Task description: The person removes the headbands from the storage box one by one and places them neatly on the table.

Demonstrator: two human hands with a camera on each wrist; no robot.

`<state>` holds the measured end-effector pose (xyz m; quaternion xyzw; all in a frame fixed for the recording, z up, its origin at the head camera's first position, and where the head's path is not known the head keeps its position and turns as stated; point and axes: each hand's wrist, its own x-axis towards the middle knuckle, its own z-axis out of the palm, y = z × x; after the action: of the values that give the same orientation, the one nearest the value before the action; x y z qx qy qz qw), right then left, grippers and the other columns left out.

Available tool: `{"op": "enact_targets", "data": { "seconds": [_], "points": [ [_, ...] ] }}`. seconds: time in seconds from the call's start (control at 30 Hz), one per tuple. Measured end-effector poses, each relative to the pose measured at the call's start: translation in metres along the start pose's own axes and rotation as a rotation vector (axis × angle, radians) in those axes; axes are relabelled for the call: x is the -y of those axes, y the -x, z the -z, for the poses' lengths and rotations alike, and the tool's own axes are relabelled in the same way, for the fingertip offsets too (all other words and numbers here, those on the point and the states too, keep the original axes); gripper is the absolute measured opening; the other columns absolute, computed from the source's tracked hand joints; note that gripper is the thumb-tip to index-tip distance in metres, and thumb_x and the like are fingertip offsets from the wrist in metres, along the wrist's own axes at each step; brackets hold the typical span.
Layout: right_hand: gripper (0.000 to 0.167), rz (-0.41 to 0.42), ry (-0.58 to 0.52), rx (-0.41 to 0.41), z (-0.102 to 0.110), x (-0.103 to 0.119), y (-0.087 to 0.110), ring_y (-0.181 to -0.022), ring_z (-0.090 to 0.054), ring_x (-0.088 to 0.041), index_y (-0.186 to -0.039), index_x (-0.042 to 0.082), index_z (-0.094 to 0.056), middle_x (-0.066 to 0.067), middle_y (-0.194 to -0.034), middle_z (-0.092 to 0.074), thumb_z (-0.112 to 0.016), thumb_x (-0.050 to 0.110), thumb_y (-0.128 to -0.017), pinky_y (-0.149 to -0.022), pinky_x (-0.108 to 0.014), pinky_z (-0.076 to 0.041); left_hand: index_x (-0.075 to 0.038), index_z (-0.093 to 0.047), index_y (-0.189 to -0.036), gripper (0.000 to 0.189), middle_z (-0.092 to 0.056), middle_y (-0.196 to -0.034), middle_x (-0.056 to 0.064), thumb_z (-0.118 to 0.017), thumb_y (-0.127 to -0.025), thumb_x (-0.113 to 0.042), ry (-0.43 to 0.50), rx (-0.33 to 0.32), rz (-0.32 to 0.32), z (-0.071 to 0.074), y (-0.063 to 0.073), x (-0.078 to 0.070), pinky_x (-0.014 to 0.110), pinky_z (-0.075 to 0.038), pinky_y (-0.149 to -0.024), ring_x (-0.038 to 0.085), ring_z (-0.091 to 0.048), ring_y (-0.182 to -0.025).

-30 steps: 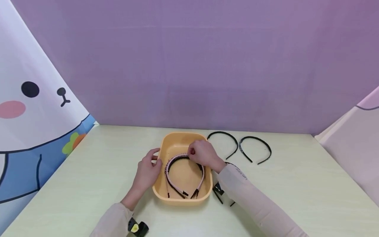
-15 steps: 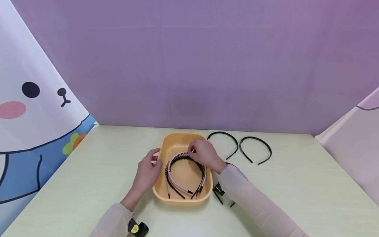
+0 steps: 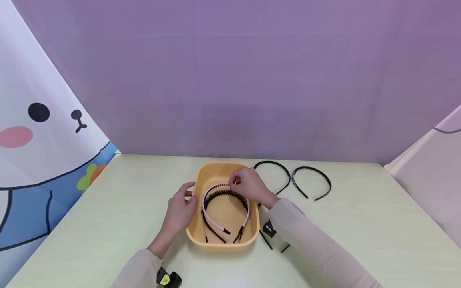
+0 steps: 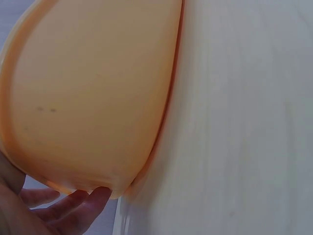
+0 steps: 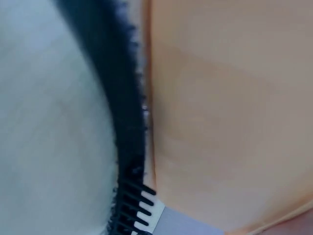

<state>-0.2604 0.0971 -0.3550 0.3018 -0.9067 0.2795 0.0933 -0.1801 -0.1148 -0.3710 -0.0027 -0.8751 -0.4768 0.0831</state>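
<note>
Right hand [image 3: 248,184]: thumb and fingertips pinching a pink headband [image 3: 215,223] near its crown, inside the basin; its pale sleeve [image 3: 309,236] bears small dark lettering, which we cannot read. Left hand [image 3: 181,209]: gripping the left wall of the basin [image 3: 223,247], thumb at the rim, fingers along the outside. Pink headband: slim, pale, dark-tipped, with a row of dark teeth along its inner curve; we note the crown pointing away from the person, the open ends toward the person, the long axis running near to far. Basin: yellow-orange, rounded corners, long axis likewise near to far; in it, under the pink one, dark toothed bands [image 3: 223,193], overlapping, count uncertain. To its right, on the pale table [image 3: 108,240], we list two black headbands [image 3: 317,170], open ends toward the person, and another partly hidden beneath the right forearm. Beyond: purple cloth [image 3: 230,80]; at left, a cartoon print [image 3: 54,152].
</note>
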Motion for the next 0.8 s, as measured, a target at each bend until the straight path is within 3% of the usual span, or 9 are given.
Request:
{"op": "enact_targets", "data": {
  "seconds": [0.37, 0.57, 0.8],
  "points": [
    [0.008, -0.032, -0.067, 0.019, 0.008, -0.001, 0.003, -0.064, -0.057, -0.003, -0.076, 0.012, -0.073, 0.001, -0.075, -0.071, -0.067, 0.008, -0.078, -0.06, -0.019, -0.046, 0.0, -0.051, -0.132, 0.041, -0.065, -0.105, 0.023, -0.05, -0.092, -0.007, 0.007, -0.001, -0.013, -0.001, 0.001, -0.001, 0.026, -0.052, -0.059, 0.017, -0.064, -0.071],
    [0.007, -0.019, -0.067, 0.004, 0.017, -0.001, 0.003, -0.065, -0.06, -0.005, -0.077, 0.01, -0.073, 0.0, -0.075, -0.071, -0.067, 0.008, -0.078, -0.062, -0.021, -0.048, 0.003, -0.052, -0.129, 0.041, -0.065, -0.1, 0.024, -0.049, -0.09, -0.008, 0.003, -0.036, -0.049, -0.002, 0.002, -0.001, 0.028, -0.052, -0.056, 0.016, -0.064, -0.068],
    [0.007, -0.067, -0.081, 0.012, 0.027, -0.001, 0.007, -0.069, -0.064, -0.008, -0.081, 0.007, -0.073, -0.001, -0.079, -0.072, -0.067, 0.007, -0.081, -0.064, -0.023, -0.051, 0.0, -0.051, -0.133, 0.042, -0.065, -0.104, 0.022, -0.049, -0.092, -0.009, -0.003, -0.015, 0.0, -0.002, 0.0, 0.001, 0.026, -0.051, -0.059, 0.017, -0.064, -0.072]
  ]
}}
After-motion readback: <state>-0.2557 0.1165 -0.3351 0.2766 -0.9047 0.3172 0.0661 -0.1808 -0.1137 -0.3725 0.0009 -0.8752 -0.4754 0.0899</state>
